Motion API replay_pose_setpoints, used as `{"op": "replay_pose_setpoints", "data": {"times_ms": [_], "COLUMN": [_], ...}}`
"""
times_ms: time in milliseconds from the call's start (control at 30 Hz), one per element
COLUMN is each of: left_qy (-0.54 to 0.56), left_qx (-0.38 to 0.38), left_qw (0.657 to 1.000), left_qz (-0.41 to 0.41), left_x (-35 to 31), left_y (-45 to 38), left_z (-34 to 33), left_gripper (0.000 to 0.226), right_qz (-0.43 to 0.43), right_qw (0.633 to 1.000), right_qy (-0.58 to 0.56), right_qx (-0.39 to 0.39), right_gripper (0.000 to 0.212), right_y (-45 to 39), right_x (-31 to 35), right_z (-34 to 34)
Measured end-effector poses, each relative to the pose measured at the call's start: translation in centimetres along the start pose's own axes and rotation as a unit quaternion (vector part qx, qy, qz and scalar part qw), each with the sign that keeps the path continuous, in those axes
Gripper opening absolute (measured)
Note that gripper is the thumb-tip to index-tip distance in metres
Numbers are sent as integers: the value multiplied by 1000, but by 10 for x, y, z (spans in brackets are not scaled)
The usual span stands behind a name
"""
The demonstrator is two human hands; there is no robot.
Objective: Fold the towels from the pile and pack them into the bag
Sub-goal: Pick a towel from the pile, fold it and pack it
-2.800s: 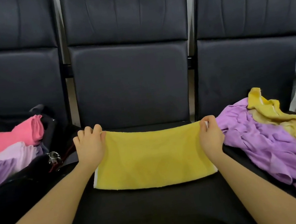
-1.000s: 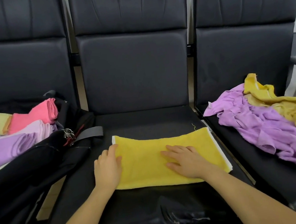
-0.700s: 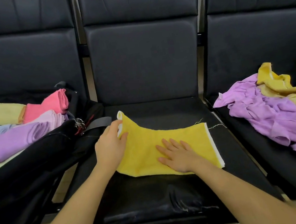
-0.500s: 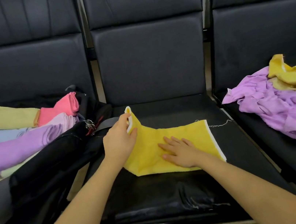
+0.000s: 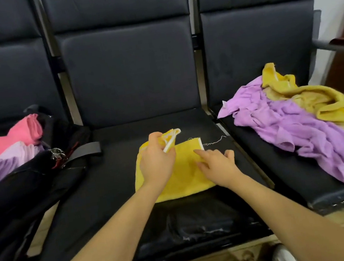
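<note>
Spanning the view, the row of dark padded seats forms a bench (image 5: 113, 190) whose middle seat serves as the folding surface, with the open black fabric bag (image 5: 20, 197) of folded pink, lilac and yellow towels left of that seat and the crumpled pile of purple and yellow towels (image 5: 301, 133) right of it. On that middle seat lies the yellow terry towel (image 5: 185, 182), half folded. Its white-edged end is pinched and lifted by the left hand (image 5: 157, 162), seemingly to carry it across, while the right hand (image 5: 214, 162) rests spread-fingered on the cloth, likely pinning it down.
</note>
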State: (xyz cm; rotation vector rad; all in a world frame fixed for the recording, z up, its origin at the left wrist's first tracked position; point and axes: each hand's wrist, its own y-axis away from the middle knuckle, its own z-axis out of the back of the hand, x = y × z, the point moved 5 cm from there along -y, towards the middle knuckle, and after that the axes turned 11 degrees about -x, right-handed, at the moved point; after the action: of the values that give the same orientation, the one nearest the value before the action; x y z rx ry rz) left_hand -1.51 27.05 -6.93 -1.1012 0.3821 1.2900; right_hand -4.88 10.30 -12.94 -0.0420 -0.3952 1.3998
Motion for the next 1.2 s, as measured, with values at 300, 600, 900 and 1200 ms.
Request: {"op": "replay_pose_setpoints", "data": {"times_ms": [300, 600, 900, 1200], "left_qy": [67, -221, -313, -340], "left_qx": [133, 188, 331, 325], "left_qw": [986, 954, 887, 880], "left_qz": [69, -77, -71, -71], "left_x": [-16, 66, 92, 117], "left_y": [10, 10, 19, -3], "left_z": [-64, -27, -40, -24], "left_gripper": [52, 48, 66, 68], "right_qz": [-189, -82, -34, 65], "right_qw": [950, 990, 990, 987], "right_qy": [-236, 12, 46, 70], "right_qx": [-81, -112, -128, 126], "right_gripper": [42, 46, 54, 60], "right_y": [-5, -5, -3, -8], "right_x": [-19, 8, 15, 32], "right_z": [11, 10, -10, -45]}}
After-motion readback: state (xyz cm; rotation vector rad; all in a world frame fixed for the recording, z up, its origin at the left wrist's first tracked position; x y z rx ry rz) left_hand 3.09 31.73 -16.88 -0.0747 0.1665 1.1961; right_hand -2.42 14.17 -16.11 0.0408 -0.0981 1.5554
